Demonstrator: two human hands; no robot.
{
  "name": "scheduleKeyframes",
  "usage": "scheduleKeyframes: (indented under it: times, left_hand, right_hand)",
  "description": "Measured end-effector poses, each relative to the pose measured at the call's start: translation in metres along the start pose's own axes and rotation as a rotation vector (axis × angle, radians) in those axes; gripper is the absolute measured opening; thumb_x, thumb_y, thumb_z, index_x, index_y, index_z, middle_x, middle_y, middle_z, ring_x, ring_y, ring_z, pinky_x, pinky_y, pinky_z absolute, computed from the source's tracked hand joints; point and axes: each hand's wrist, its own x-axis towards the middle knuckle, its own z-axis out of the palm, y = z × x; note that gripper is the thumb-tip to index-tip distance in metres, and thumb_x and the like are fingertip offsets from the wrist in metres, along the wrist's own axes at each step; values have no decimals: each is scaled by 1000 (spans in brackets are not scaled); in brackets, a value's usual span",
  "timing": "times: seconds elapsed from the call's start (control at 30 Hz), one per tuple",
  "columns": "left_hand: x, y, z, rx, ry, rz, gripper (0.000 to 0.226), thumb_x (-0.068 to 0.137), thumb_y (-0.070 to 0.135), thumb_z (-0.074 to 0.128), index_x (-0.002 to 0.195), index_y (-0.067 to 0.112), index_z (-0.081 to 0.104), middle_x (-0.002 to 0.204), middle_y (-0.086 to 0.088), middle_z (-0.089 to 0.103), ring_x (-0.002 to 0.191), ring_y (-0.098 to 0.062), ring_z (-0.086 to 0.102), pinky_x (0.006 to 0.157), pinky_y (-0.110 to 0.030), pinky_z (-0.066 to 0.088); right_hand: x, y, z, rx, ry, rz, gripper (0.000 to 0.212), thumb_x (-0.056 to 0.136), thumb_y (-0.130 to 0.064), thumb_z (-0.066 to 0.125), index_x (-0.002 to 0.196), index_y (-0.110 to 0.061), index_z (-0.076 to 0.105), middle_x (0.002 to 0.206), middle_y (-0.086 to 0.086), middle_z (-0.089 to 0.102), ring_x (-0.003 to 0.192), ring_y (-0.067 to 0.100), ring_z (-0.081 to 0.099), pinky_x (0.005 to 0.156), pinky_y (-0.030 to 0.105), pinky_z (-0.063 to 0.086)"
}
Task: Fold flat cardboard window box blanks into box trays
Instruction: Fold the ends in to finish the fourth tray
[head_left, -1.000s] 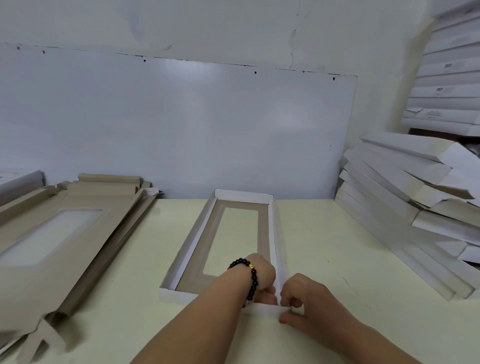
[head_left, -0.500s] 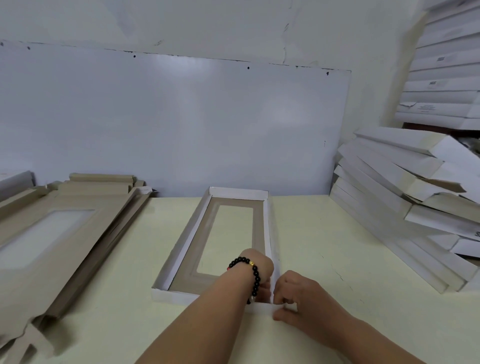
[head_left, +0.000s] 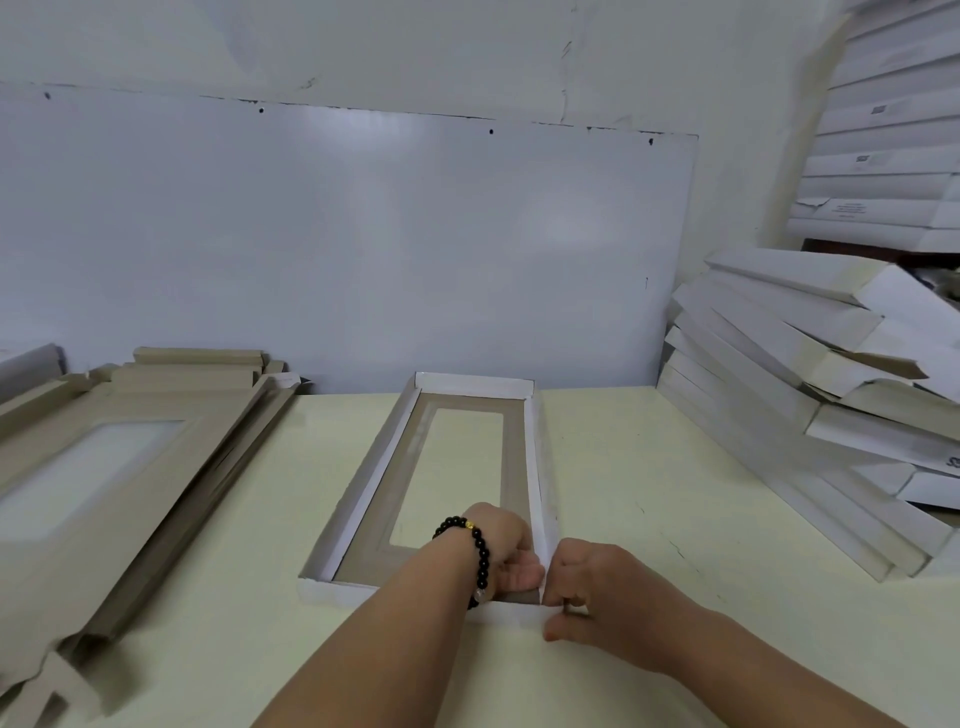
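A long window box tray (head_left: 358, 499) lies on the pale table, white walls raised, brown inside with a clear window. Both hands work at its near right corner. My left hand (head_left: 506, 551), with a black bead bracelet on the wrist, sits inside the tray with its fingers curled against the right wall. My right hand (head_left: 587, 587) is outside that corner, fingers curled and pinching the wall's end where it meets the near wall. The corner itself is partly hidden by my fingers.
A stack of flat brown window blanks (head_left: 104, 467) lies on the left of the table. Folded white trays (head_left: 810, 405) are piled at the right, more stacked higher behind them. A pale board (head_left: 337, 249) leans on the wall behind.
Both hands stay at the near right corner; my fingers have shifted slightly along the right wall. The view has tilted a little; the tray has not moved.
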Motion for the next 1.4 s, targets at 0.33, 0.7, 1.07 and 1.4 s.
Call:
scheduleKeyframes:
  times: [0.33, 0.7, 1.07, 1.4]
  left_hand:
    - [-4, 15, 20, 417, 157, 147, 26, 94, 10, 45, 69, 8, 43, 94, -16, 66, 89, -31, 67, 89, -41, 55]
    - [-6, -1, 2, -89, -41, -37, 14, 83, -5, 37, 93, -3, 47, 94, -24, 62, 81, -44, 70, 72, -55, 58]
    - [-7, 1, 6, 431, -71, 13, 14, 84, -1, 53, 76, 2, 65, 53, -5, 65, 55, -16, 65, 62, -26, 59]
    - [-7, 8, 10, 838, -57, 16, 19, 88, 12, 60, 69, 14, 59, 63, 2, 61, 53, -9, 55, 63, -22, 55]
  right_hand:
    - [-1, -1, 3, 66, 23, 30, 22, 84, -34, 67, 97, -17, 70, 103, -8, 54, 87, 8, 55, 79, 20, 45]
    - [0, -2, 2, 36, 10, 18, 20, 84, -34, 68, 93, -15, 69, 93, -12, 46, 84, 11, 54, 78, 20, 44]
    - [0, -4, 2, 48, 6, 12, 21, 86, -31, 66, 99, -15, 68, 95, -11, 44, 84, 8, 50, 78, 16, 40]
    - [-11, 3, 6, 129, 44, 2, 17, 85, -24, 60, 101, -24, 60, 95, -27, 40, 80, -5, 48, 75, 10, 39]
